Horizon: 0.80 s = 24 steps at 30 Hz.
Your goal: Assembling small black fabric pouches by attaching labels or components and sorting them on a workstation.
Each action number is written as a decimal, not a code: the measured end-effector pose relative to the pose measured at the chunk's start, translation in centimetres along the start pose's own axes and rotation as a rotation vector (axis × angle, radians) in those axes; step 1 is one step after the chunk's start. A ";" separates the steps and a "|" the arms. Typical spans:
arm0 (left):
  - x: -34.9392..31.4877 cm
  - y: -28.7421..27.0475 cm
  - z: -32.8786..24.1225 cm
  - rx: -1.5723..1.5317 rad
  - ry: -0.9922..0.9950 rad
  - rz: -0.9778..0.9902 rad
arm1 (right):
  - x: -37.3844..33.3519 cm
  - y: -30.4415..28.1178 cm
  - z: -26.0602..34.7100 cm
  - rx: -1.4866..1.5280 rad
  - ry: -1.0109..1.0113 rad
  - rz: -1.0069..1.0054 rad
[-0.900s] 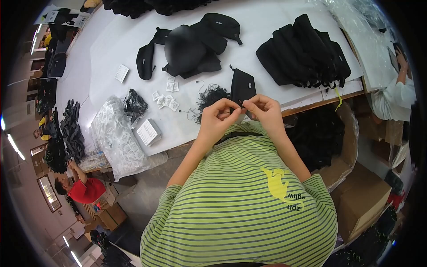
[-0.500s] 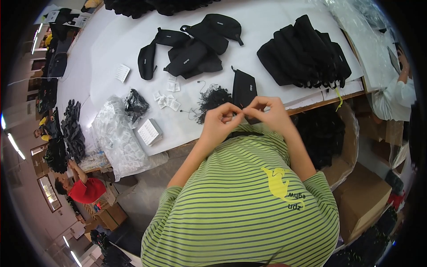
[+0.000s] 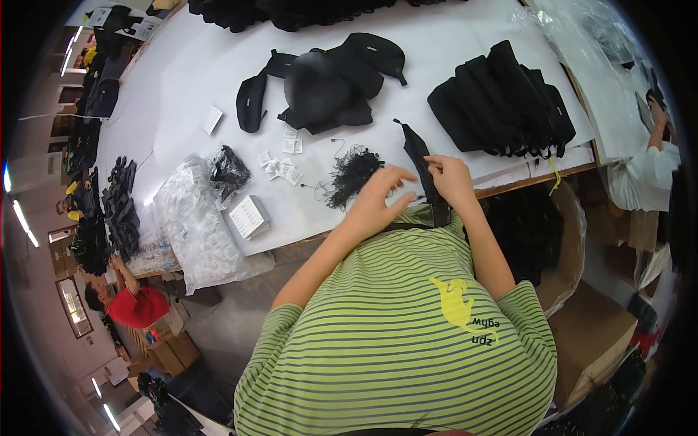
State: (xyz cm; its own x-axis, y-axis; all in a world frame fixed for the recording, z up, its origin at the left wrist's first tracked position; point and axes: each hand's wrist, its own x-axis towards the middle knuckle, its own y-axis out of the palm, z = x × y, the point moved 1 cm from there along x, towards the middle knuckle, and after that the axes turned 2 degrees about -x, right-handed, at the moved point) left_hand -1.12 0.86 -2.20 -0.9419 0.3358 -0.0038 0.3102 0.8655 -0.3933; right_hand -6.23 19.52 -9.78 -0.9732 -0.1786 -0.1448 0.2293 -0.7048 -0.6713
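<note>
A small black fabric pouch (image 3: 416, 145) stands nearly edge-on at the table's front edge, its lower end close to my body. My right hand (image 3: 454, 182) grips its right side with bent fingers. Just left of the pouch, my left hand (image 3: 379, 198) has its thumb and fingers apart and holds nothing. Beyond my left hand lies a tangle of thin black strings (image 3: 350, 174). Small white packets (image 3: 279, 167) lie farther left, and a stack of printed white cards (image 3: 249, 217) sits near the front edge.
More black pouches (image 3: 327, 94) lie loosely at the far middle; a neat bunch of them (image 3: 502, 105) is at the right. A clear bag of white packets (image 3: 193, 225) and a black plastic bag (image 3: 228, 171) are at left. A lined carton (image 3: 574, 218) stands below the right edge.
My hands were pinched together at the pouch and have separated. The left hand has come off it, while the right has turned the pouch from face-on to edge-on.
</note>
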 end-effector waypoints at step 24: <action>-0.1 -1.3 -0.3 0.490 0.439 -0.131 | -4.8 -7.6 9.8 0.127 -0.235 -0.091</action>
State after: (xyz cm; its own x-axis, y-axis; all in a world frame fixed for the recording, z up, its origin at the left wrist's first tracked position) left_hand -1.44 -0.19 -1.46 -0.7960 0.4493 0.4056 0.0052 0.6751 -0.7377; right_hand -3.13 19.01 3.15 -0.9625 -0.2542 0.0944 0.1556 -0.8029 -0.5754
